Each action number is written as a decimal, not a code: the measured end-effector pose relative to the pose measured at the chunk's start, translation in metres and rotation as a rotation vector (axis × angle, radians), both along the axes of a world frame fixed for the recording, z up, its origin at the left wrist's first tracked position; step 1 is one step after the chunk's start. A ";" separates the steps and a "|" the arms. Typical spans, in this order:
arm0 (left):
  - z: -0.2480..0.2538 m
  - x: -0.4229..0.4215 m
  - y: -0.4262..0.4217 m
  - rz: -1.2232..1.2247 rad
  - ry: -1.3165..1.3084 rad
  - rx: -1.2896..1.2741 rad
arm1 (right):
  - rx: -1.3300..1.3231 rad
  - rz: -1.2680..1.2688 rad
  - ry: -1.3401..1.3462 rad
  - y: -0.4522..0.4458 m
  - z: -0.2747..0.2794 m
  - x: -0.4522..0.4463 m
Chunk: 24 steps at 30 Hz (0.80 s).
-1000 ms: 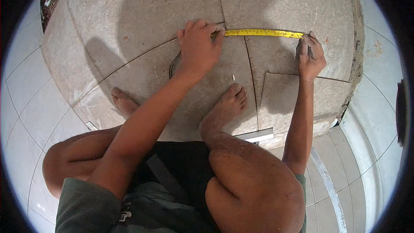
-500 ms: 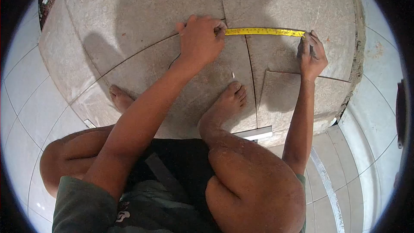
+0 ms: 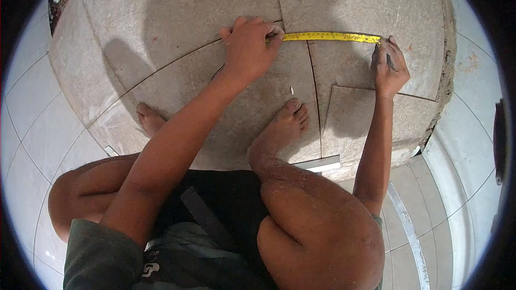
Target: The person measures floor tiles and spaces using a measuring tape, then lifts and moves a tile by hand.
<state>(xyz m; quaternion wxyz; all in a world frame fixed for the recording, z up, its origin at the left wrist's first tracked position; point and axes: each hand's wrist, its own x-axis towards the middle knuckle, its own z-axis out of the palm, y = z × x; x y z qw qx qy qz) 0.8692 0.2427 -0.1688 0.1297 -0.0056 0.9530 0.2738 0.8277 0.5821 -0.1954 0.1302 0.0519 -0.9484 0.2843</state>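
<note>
A yellow tape measure [image 3: 330,36] stretches left to right just above beige floor tiles, crossing a tile joint. My left hand [image 3: 251,45] pinches the tape at its left part, and a bit of yellow shows beneath the fingers. The rest of the tape under that hand is hidden. At the other end, my right hand [image 3: 392,67] grips the tape's tip between thumb and fingers. Below the tape, a loose-looking cut tile [image 3: 352,110] lies near my right forearm.
My bare feet [image 3: 282,126] rest on the tiles. A small white piece [image 3: 292,91] lies above one foot. A flat metallic bar [image 3: 320,164] sits by my knee. Rough mortar [image 3: 445,64] edges the tiles at right, and a pale strip [image 3: 409,231] lies at lower right.
Both hands have shifted slightly, the right one a little to the right. The left hand's fingers have changed their grip on the tape. The tape stays stretched between the hands.
</note>
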 end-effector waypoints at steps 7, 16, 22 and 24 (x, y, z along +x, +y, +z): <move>0.007 -0.007 0.006 0.050 -0.061 -0.033 | -0.025 -0.005 0.001 0.000 -0.002 0.000; 0.006 -0.013 0.008 0.070 -0.153 -0.029 | 0.064 -0.005 0.031 0.001 -0.003 0.002; 0.006 -0.011 0.007 0.052 -0.117 -0.064 | 0.169 0.074 0.093 0.004 -0.002 0.000; 0.005 -0.012 0.012 0.047 -0.113 -0.078 | 0.287 0.088 0.147 0.011 -0.003 0.000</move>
